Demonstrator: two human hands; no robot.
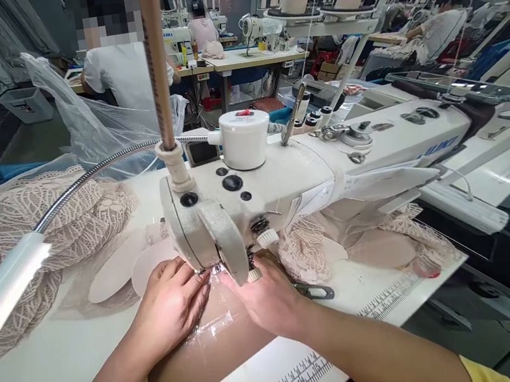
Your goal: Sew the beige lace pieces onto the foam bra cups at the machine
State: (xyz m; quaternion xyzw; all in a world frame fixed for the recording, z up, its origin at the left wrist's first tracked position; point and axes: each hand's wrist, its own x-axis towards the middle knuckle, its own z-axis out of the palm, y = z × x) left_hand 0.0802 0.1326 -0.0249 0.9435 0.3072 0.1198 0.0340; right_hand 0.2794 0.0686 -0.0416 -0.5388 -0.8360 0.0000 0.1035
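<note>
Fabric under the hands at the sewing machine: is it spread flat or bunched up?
Spread flat. The tan fabric lies smooth on the table, with the left hand and right hand pressing it by the sewing machine.

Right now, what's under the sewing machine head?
The left hand and right hand press tan fabric flat on the table. The needle and stitching point are covered by the machine head.

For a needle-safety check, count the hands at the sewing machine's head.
2. The left hand lies flat on the tan fabric left of the machine head; the right hand touches it on the right. No others visible.
</note>
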